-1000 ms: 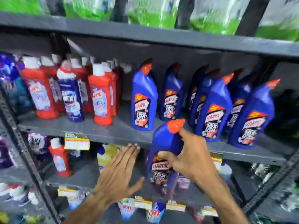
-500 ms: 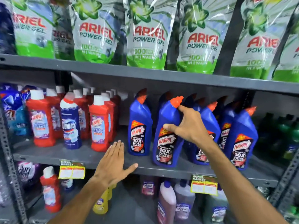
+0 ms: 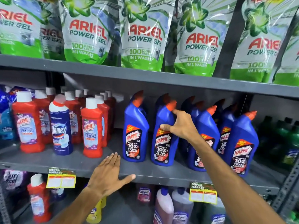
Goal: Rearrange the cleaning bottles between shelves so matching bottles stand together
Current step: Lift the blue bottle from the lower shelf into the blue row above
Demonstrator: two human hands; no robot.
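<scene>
The right hand (image 3: 181,126) pinches the tall blue plastic bottle with the orange cap (image 3: 163,136) on the grey metal shelf (image 3: 90,165), the left hand (image 3: 108,173) rests spread flat on its edge, and a careless let-go could tip it into its blue neighbours.

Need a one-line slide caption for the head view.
Right hand grips a blue Harpic bottle standing on the middle shelf; left hand rests open on the shelf edge.

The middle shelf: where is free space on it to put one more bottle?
Bare shelf lies between the red Harpic bottle and the leftmost blue Harpic bottle, above the left hand. The front strip is also bare. Right of the right hand, blue bottles crowd closely.
</scene>
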